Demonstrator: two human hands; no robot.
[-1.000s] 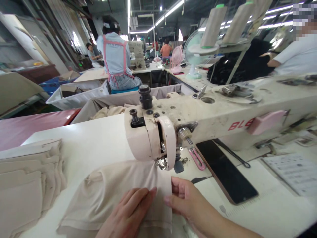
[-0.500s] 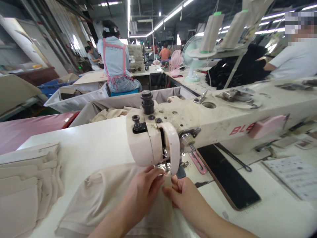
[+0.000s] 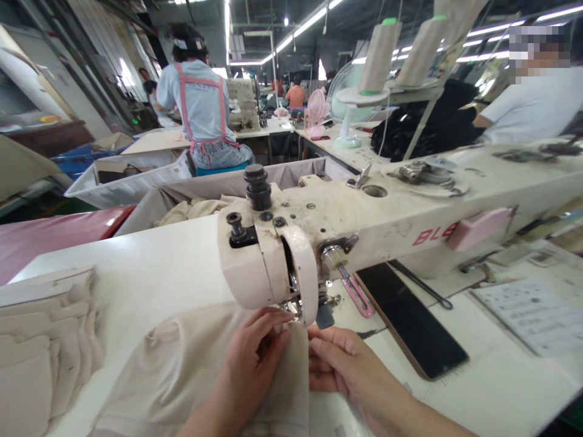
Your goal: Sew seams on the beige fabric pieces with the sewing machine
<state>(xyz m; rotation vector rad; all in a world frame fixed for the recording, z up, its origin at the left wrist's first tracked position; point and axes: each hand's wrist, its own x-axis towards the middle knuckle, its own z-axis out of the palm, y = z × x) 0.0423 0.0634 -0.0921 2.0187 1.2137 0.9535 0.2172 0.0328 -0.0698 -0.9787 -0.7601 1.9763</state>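
Observation:
A beige fabric piece (image 3: 191, 364) lies under the head of a sewing machine (image 3: 255, 267), its right edge running down from the presser foot. My left hand (image 3: 259, 358) rests on the cloth just in front of the foot, with thumb and fingertips pinched together on it. At the cloth's right edge is my right hand (image 3: 341, 364), its thumb over bent fingers and its fingertips at the edge. The fingertips partly hide the fabric near the needle.
Stacked beige cut pieces (image 3: 40, 352) lie at the left. Right of the machine head are a phone (image 3: 410, 321), pink thread snips (image 3: 357, 296) and a printed sheet (image 3: 528, 315). Behind the table stands a cloth-lined bin (image 3: 291, 173); a person in a pink-strapped apron (image 3: 200, 103) sits beyond.
My right hand has shifted slightly down along the cloth edge, its fingers more spread out. My left hand stays near the foot. The whole view has moved a little to the left.

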